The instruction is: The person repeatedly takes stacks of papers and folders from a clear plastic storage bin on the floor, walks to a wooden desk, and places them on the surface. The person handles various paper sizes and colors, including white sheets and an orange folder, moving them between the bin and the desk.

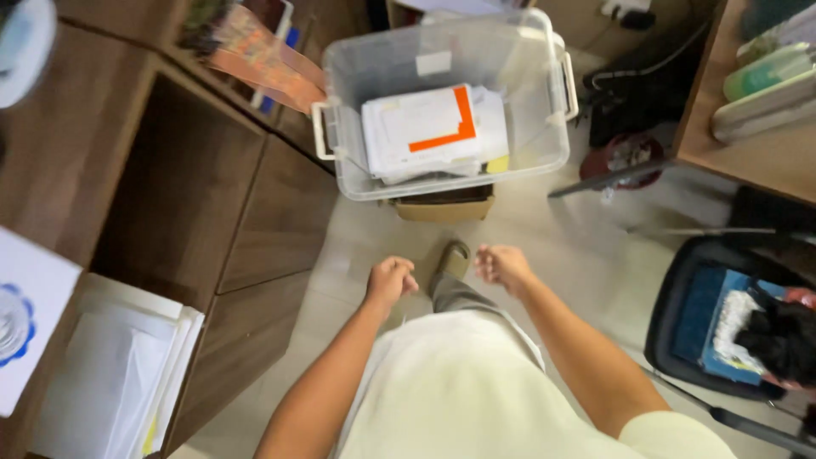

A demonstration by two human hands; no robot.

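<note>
Both hands (390, 280) (503, 264) blurred, curled, empty, short of bin (544, 161).
</note>
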